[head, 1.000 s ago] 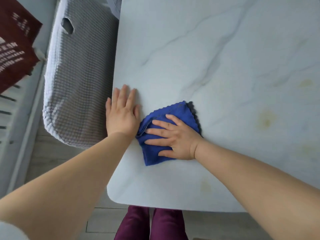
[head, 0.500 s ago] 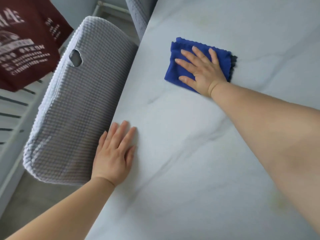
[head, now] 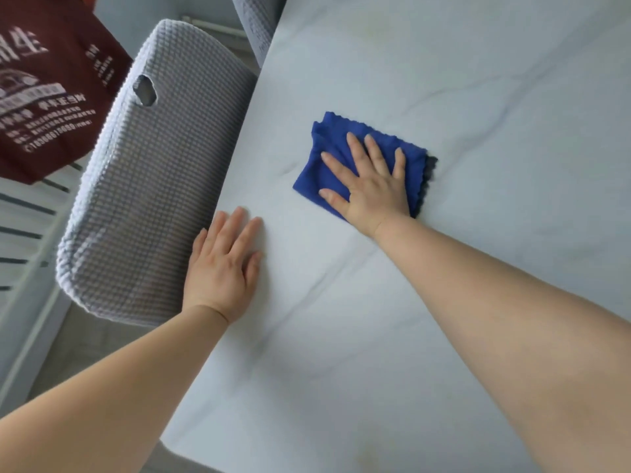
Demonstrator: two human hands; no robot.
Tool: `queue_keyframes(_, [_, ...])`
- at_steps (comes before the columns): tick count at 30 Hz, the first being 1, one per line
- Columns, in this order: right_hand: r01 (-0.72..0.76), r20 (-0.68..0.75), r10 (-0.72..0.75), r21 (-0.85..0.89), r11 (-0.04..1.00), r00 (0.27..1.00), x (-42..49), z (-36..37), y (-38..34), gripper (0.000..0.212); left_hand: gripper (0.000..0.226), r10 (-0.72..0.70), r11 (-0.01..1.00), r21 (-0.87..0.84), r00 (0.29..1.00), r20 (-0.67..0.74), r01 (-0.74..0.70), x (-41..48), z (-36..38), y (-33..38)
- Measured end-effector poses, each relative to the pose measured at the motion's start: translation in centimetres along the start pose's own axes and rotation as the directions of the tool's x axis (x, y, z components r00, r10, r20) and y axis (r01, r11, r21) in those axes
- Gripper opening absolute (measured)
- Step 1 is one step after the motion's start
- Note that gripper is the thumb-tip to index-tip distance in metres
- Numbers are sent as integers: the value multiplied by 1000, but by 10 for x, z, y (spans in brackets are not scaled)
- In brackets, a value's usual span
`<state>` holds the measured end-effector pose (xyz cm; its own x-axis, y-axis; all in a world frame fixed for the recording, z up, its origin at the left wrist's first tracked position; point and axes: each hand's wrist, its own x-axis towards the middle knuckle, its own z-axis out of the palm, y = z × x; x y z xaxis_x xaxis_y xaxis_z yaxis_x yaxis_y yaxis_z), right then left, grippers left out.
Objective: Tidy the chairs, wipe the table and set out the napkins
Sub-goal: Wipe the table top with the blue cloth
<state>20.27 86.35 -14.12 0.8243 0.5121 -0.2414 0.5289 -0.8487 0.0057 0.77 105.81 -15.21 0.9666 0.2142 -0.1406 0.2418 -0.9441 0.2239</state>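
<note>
A folded blue cloth (head: pixel 333 133) lies on the white marble-patterned table (head: pixel 478 97), a little in from its left edge. My right hand (head: pixel 372 189) presses flat on top of the cloth with the fingers spread, covering its middle. My left hand (head: pixel 222 268) rests palm-down on the table's left edge, fingers together, holding nothing; it sits nearer to me than the cloth and apart from it. A grey waffle-covered chair back (head: pixel 153 182) stands tight against the table's left side, touching my left hand's outer edge. No napkins are in view.
A second grey chair back (head: pixel 259 22) shows at the top by the table's far left edge. A maroon printed bag (head: pixel 51 97) hangs at upper left over white rails (head: pixel 20 216). Faint yellowish marks show on the tabletop.
My right hand pushed the cloth away across the table from beside my left hand, then drew it partway back toward me. My left hand has stayed on the table edge.
</note>
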Motion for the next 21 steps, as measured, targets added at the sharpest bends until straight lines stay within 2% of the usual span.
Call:
queue_keyframes(3, [20, 0, -20, 12, 1000, 1000, -62, 15, -28, 64, 57, 11, 1000, -11, 1000, -6, -11, 0, 1, -2])
queue_keyframes(12, [126, -118, -120, 46, 991, 986, -263, 76, -106, 61, 49, 87, 995, 51, 995, -40, -85, -10, 4, -4])
queue_keyframes(17, [277, -81, -274, 30, 960, 958, -340, 95, -110, 63, 46, 14, 998, 55, 999, -33, -12, -23, 4, 6])
queue_keyframes(21, [423, -50, -421, 28, 906, 905, -343, 94, -87, 58, 52, 87, 996, 26, 996, 25, -88, -45, 6, 38])
